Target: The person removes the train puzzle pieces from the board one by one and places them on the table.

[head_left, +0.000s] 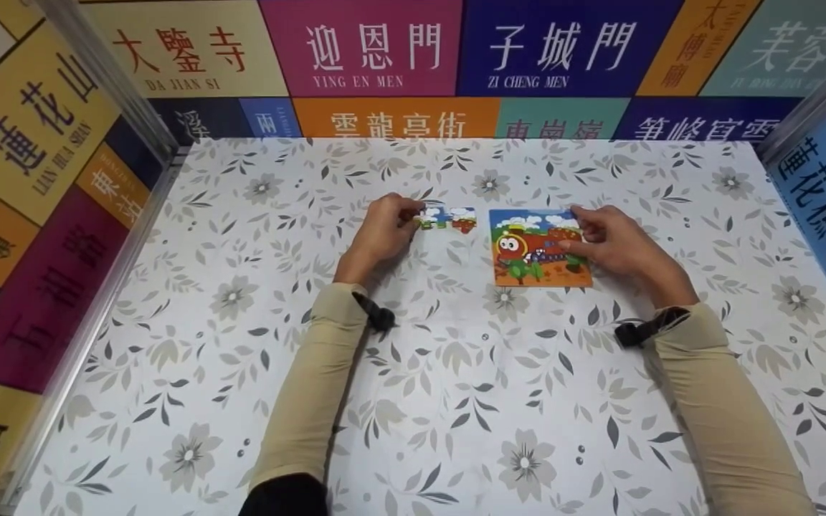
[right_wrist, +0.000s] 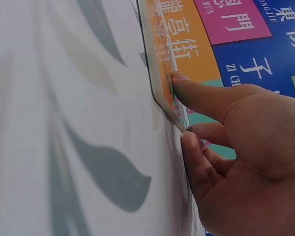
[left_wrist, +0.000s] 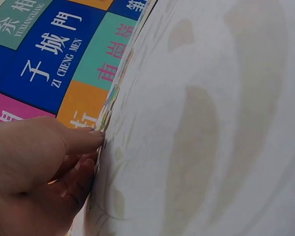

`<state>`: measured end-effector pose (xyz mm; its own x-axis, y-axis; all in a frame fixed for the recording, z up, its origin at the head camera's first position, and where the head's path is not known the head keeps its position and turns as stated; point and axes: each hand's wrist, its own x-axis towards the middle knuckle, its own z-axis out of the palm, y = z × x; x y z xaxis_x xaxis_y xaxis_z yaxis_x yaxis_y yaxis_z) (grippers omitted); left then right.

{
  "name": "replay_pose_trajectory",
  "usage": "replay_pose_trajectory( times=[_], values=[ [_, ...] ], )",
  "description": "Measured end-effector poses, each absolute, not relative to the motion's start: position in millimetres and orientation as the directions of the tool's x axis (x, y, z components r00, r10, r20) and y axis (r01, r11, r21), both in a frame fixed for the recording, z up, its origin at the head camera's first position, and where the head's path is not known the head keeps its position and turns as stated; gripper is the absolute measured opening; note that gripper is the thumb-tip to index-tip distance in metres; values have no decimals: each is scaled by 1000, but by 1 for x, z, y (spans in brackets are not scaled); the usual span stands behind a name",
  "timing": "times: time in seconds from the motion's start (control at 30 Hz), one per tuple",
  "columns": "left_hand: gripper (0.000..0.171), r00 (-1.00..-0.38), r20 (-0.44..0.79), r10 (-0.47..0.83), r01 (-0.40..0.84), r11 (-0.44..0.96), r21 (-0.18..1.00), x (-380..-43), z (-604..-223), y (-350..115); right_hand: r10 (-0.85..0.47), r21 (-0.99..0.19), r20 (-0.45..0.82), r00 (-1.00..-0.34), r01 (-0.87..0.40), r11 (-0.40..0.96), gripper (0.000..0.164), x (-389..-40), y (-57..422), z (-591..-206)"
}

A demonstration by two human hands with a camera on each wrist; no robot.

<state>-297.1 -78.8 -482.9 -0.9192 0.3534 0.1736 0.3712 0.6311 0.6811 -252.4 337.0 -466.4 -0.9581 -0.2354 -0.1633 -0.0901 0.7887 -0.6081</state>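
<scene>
Fingers (left_wrist: 83, 140) of the left hand (head_left: 388, 229) are bent close together, tips almost meeting, and they take hold of the near end of a row of small, jigsaw-cut, blue, white, green and red pieces (head_left: 463, 217). That row lies just to the left of our landmark, a square, flat picture board with a red cartoon train on orange ground (head_left: 538, 251), level with its upper part, a narrow gap between. Whether the row's pieces are locked together, I cannot tell from here!

Careful now: press or tug unevenly on that end and a loose joint could pop apart or ride up over its neighbour. And on the white, grey-flowered tabletop (head_left: 485, 401), which runs all around the board, a light row like this might well skid if pushed sideways.

Over to the board's right edge, where the right hand (head_left: 617, 240) grips: thumb down on the printed face, a fingertip at the far corner, barely parted. That thumb masks some of the train, so a detail could be misread. Swing the board leftward and it might bump the row, the gap being so slim.
</scene>
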Motion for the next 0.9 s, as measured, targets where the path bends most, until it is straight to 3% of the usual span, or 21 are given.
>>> replay_pose_trajectory(
  times=[0.9],
  values=[
    [30,-928,177,327,359,665,655,-298,-484,-71,-252,-613,-133,-958,-120,781,81,-252,338,-468]
  ],
)
